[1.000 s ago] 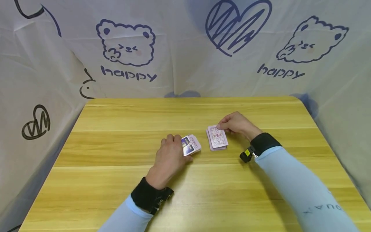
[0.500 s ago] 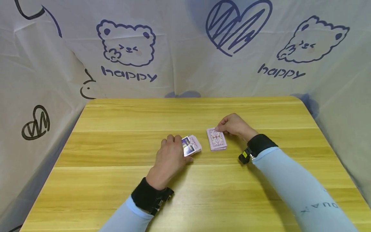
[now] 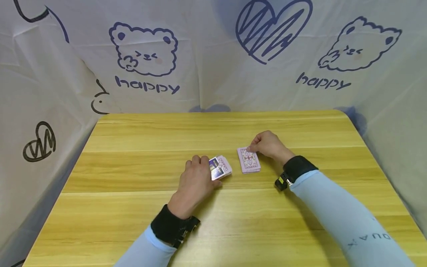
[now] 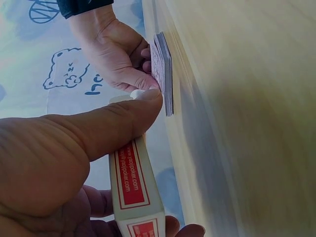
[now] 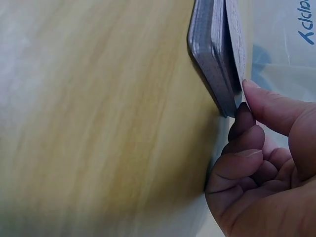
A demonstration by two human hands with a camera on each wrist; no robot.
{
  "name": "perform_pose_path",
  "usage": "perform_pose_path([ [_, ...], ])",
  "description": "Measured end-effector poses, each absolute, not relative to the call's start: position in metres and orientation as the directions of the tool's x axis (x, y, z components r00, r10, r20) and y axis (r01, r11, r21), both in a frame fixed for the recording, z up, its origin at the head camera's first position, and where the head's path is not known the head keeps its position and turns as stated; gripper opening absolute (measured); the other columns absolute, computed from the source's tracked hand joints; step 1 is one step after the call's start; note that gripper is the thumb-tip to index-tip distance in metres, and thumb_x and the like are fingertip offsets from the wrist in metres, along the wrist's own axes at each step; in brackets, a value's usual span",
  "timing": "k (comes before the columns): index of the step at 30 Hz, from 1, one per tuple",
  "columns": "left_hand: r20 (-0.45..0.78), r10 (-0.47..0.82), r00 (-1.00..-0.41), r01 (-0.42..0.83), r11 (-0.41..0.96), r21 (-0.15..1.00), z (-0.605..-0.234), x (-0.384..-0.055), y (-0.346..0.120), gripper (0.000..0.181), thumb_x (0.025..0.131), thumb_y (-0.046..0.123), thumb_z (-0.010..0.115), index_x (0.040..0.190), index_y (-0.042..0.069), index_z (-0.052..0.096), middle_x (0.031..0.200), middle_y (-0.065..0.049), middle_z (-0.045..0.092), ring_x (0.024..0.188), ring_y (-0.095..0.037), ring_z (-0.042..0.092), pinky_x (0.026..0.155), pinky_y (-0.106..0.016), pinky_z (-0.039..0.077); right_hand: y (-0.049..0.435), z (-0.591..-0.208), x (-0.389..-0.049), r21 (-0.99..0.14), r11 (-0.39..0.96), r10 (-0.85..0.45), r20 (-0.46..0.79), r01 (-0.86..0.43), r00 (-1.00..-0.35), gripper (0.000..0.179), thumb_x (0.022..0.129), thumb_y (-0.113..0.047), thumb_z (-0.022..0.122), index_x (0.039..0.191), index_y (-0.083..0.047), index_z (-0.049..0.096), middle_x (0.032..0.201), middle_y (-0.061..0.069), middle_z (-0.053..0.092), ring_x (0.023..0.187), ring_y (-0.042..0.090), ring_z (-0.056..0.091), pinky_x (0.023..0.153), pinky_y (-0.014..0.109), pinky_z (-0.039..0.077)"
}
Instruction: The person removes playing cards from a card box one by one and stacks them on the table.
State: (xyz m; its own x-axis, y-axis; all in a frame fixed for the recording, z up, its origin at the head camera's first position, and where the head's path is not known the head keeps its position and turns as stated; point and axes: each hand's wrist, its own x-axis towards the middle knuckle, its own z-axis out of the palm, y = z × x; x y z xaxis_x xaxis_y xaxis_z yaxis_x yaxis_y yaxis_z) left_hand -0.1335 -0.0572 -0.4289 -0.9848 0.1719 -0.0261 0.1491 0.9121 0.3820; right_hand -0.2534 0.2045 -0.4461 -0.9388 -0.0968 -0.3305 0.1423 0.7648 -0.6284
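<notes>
My left hand (image 3: 195, 180) grips a white playing-card box (image 4: 131, 180) with red printed panels, thumb on one side and fingers on the other. In the head view, a blue picture and a pink patterned part show beyond the fingers; the palm hides the rest. To the right, a deck of playing cards (image 5: 210, 59) lies on the table with its pink patterned backs up. My right hand (image 3: 268, 144) pinches the far corner of the top card (image 3: 249, 159) between thumb and forefinger. In the right wrist view, that card is tilted slightly off the deck at this corner.
The wooden table (image 3: 133, 222) extends around both hands. A white cloth (image 3: 213, 66) with drawn bears and hearts hangs behind it and along both sides. Black straps with small cameras sit on both wrists.
My right hand has moved slightly left and nearer, bringing the pinched card from offset to nearly lined up over the deck. The left hand and box have stayed in place.
</notes>
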Motion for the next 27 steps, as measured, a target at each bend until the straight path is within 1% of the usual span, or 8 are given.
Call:
perform_pose_path([
  [10, -0.022, 0.176, -0.984, 0.154, 0.913, 0.378, -0.4274, -0.1331, -0.0587, 0.075, 0.075, 0.043, 0.096, 0.122, -0.004, 0.061, 0.110, -0.019, 0.059, 0.092, -0.030, 0.052, 0.068, -0.041, 0.054, 0.2038, -0.4451, -0.2522, -0.605, 0.786, -0.098, -0.328, 0.129, -0.940, 0.028, 0.093, -0.026, 0.081, 0.101, -0.003, 0.068, 0.096, 0.009, 0.062, 0.085, 0.024, 0.054, 0.068, 0.030, 0.041],
  [19, -0.009, 0.179, -0.984, 0.163, 0.911, 0.378, -0.4263, -0.1334, -0.0611, 0.076, 0.074, 0.045, 0.096, 0.121, -0.004, 0.061, 0.110, -0.020, 0.059, 0.092, -0.030, 0.051, 0.069, -0.041, 0.055, 0.2046, -0.4450, -0.2512, -0.612, 0.777, -0.097, -0.343, 0.144, -0.934, 0.034, 0.091, -0.031, 0.082, 0.102, -0.004, 0.065, 0.097, 0.009, 0.059, 0.087, 0.025, 0.052, 0.070, 0.032, 0.040],
  [24, -0.003, 0.177, -0.984, 0.162, 0.910, 0.381, -0.4271, -0.1338, -0.0616, 0.077, 0.073, 0.044, 0.097, 0.121, -0.004, 0.060, 0.109, -0.020, 0.059, 0.092, -0.030, 0.052, 0.069, -0.042, 0.056, 0.2073, -0.4456, -0.2515, -0.609, 0.776, -0.087, -0.366, 0.167, -0.927, 0.035, 0.094, -0.035, 0.080, 0.105, -0.005, 0.066, 0.097, 0.008, 0.058, 0.086, 0.025, 0.052, 0.071, 0.032, 0.040],
  [27, -0.002, 0.176, -0.984, 0.163, 0.910, 0.381, -0.4266, -0.1340, -0.0619, 0.077, 0.073, 0.044, 0.097, 0.121, -0.004, 0.060, 0.109, -0.020, 0.059, 0.092, -0.030, 0.052, 0.069, -0.042, 0.056, 0.2096, -0.4462, -0.2527, -0.617, 0.765, -0.078, -0.373, 0.185, -0.925, 0.034, 0.096, -0.037, 0.077, 0.104, -0.005, 0.065, 0.095, 0.007, 0.057, 0.083, 0.023, 0.053, 0.068, 0.031, 0.040],
])
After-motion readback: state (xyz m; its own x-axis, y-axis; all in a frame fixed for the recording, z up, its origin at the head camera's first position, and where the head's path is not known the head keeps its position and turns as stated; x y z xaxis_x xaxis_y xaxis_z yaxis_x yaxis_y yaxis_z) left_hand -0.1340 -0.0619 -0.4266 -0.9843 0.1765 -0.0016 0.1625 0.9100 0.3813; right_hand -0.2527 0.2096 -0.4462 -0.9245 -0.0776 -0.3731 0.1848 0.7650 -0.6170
